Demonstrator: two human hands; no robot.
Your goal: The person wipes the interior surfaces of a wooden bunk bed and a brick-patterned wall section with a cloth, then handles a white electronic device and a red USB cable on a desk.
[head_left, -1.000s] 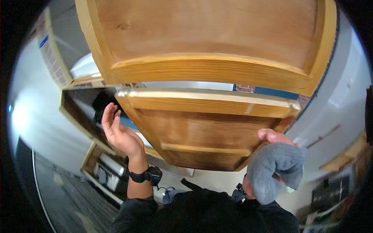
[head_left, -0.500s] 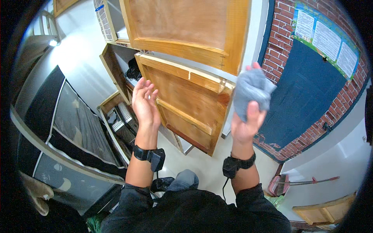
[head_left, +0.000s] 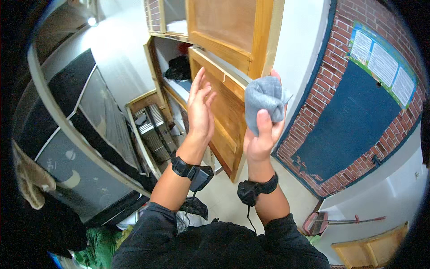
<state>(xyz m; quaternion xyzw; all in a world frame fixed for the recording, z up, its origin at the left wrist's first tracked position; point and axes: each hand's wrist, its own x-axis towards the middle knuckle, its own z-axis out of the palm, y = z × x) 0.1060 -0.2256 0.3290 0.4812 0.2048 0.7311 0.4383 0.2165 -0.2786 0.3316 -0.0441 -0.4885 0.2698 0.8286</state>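
A crumpled grey-blue cloth (head_left: 264, 98) rests in my right hand (head_left: 259, 142), with the thumb pressed over it. My left hand (head_left: 199, 113) is raised with fingers stretched and holds nothing. Behind both hands hangs a lower wooden cabinet door (head_left: 222, 102), swung out from its cabinet; the left fingers overlap it in view, and whether they touch it I cannot tell. Above it, an upper wooden door (head_left: 221, 24) also stands swung out. Each wrist wears a black strapped device.
Inside the cabinet lies a black bundle (head_left: 178, 68). A ribbed silver case (head_left: 154, 132) stands in a lower compartment. On the left is a dark-netted frame (head_left: 107, 119); on the right, a blue door (head_left: 345, 130) in a brick-patterned wall. A dustpan (head_left: 316, 223) sits at lower right.
The view has turned, so the cabinet doors look narrower and more of the cabinet's inside shows. My hands are closer together, the right one still holding the cloth.
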